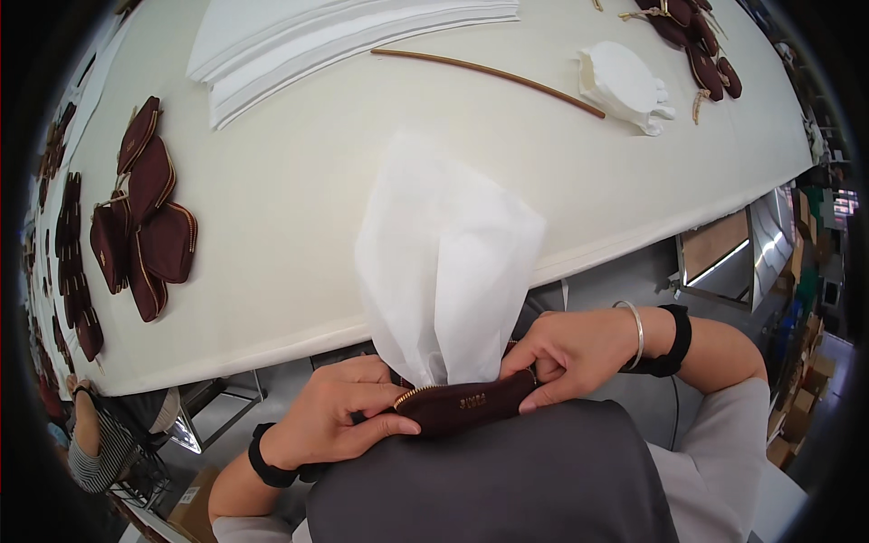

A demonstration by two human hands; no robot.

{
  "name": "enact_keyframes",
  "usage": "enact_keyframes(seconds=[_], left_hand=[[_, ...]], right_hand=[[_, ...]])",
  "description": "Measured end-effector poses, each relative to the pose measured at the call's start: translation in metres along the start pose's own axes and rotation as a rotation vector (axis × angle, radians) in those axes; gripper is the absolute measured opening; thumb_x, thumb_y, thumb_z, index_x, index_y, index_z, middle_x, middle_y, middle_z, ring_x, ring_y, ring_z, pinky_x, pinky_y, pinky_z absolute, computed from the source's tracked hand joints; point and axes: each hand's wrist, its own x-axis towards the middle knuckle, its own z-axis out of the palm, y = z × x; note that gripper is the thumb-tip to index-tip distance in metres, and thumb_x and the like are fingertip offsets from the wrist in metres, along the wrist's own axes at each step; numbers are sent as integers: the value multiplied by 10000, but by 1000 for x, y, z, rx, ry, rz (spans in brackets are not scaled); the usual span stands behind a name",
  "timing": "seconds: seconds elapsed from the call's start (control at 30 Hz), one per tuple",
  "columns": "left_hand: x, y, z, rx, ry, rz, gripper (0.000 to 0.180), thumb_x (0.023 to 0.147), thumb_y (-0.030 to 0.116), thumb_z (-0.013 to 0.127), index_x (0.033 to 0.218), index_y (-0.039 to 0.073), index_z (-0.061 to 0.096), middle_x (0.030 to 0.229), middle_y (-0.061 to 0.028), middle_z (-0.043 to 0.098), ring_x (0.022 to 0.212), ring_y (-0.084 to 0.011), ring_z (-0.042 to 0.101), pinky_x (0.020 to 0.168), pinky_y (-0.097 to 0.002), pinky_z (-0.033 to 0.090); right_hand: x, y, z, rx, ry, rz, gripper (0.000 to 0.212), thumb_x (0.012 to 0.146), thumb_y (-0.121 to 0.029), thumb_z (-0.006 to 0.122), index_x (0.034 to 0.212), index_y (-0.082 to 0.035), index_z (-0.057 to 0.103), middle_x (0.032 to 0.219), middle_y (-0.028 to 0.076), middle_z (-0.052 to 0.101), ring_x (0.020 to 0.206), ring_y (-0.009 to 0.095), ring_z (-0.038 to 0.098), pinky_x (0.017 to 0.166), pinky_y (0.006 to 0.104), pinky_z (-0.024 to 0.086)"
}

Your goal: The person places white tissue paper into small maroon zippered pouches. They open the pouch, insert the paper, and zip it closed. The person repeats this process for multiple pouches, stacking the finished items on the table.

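Note:
A dark maroon zip pouch (466, 409) with a gold zip rests close against my apron, its mouth unzipped. White tissue paper (444, 262) sticks up out of that opening and leans over the table edge, its lower end inside the pouch. At the pouch's left end, my left hand (348, 407) pinches the edge between thumb and fingers. My right hand (575, 355) grips the right end the same way, thumb in front and bent fingers behind. The inside of the pouch is mostly hidden by the tissue and the front panel.
The cream-covered table (272, 217) holds a group of maroon pouches (154, 213) at left and another group (701, 41) far right. A stack of white sheets (344, 45), a thin brown stick (489, 80) and a white glove (625, 86) lie across the back. Another person's arm (86, 421) shows at lower left.

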Motion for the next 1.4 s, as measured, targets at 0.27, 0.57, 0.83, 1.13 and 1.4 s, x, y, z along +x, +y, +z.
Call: enact_keyframes(seconds=[0.27, 0.57, 0.83, 1.13, 1.4], left_hand=[[-12, 4, -1, 74, 122, 46, 254, 768, 202, 868, 948, 51, 770, 882, -91, 721, 818, -272, 666, 711, -326, 503], [2, 5, -5, 129, 78, 228, 289, 691, 76, 874, 964, 70, 781, 965, -81, 745, 893, -281, 711, 787, -348, 554], [0, 2, -9, 248, 103, 331, 277, 709, 22, 810, 975, 96, 791, 1059, -71, 735, 949, -270, 707, 783, -335, 574], [5, 4, -12, 370, 109, 372, 295, 689, 55, 759, 976, 120, 793, 1043, -59, 721, 922, -251, 687, 736, -333, 563], [0, -3, -12, 322, 106, 349, 300, 674, 51, 790, 970, 100, 779, 1005, -59, 712, 897, -245, 675, 705, -316, 558]], right_hand=[[-12, -5, 26, -687, 539, -392, 235, 862, -231, 752, 1075, -140, 714, 636, 55, 569, 577, 245, 578, 520, 349, 423], [-7, -5, 15, -858, 502, -439, 569, 892, -366, 711, 1412, -183, 567, 718, 32, 618, 596, 233, 608, 501, 337, 420], [-1, -9, 5, -873, 531, -584, 408, 888, -369, 732, 1238, -167, 678, 665, 38, 607, 534, 235, 582, 479, 336, 416], [24, -23, 19, -680, 985, -576, 213, 826, -299, 796, 930, -124, 736, 662, 33, 610, 551, 228, 595, 511, 339, 439], [14, -15, -4, -512, 482, -255, 177, 830, -198, 765, 923, -66, 692, 672, 76, 637, 593, 292, 616, 537, 372, 454]])
